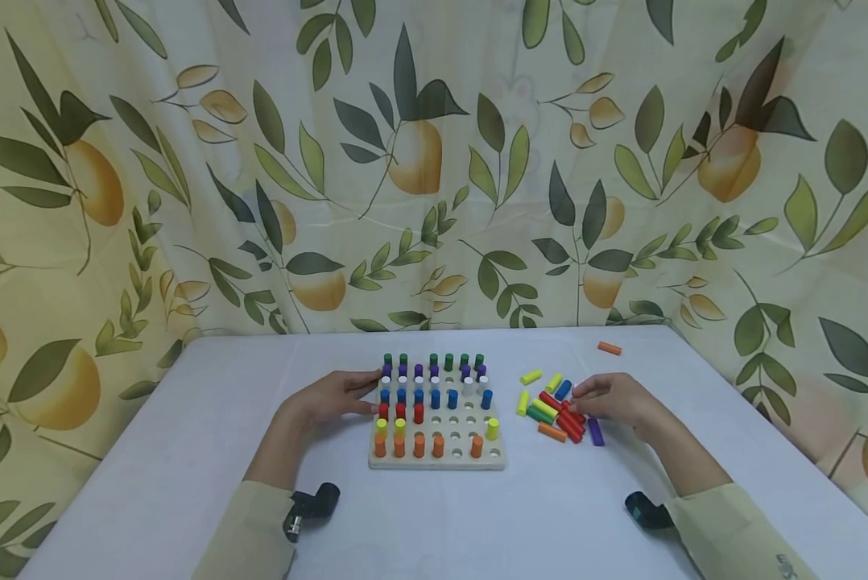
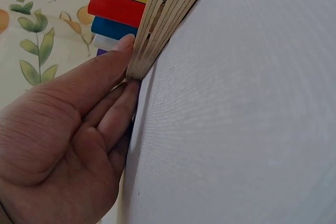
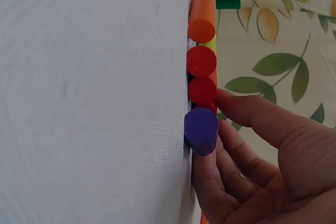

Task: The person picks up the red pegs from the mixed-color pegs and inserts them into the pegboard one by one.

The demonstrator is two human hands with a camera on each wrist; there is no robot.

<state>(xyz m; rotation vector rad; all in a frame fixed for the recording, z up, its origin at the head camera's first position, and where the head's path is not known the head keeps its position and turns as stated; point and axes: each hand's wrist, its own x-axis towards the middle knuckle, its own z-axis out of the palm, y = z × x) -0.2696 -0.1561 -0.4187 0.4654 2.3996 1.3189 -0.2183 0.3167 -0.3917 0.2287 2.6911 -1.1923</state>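
Note:
A wooden pegboard (image 1: pixel 437 461) stands on the table, with rows of green, purple, white, blue, red, yellow and orange pegs and several bare holes. My left hand (image 1: pixel 330 399) rests against the board's left edge, thumb and fingers extended. The left wrist view shows the thumb (image 2: pixel 125 43) at the plywood edge beside the pegs. Over a loose pile of pegs to the right of the board is my right hand (image 1: pixel 615 399). Its fingertips are among red pegs (image 1: pixel 570 425), beside a purple peg (image 3: pixel 201 129); no peg is visibly lifted.
Loose yellow (image 1: pixel 531 377), blue (image 1: pixel 564 390), green (image 1: pixel 539 414) and orange pegs (image 1: pixel 552 432) lie in the pile. One orange peg (image 1: pixel 609 348) lies apart near the table's back edge. A patterned curtain (image 1: pixel 434 242) hangs behind the white-covered table (image 1: pixel 434 532).

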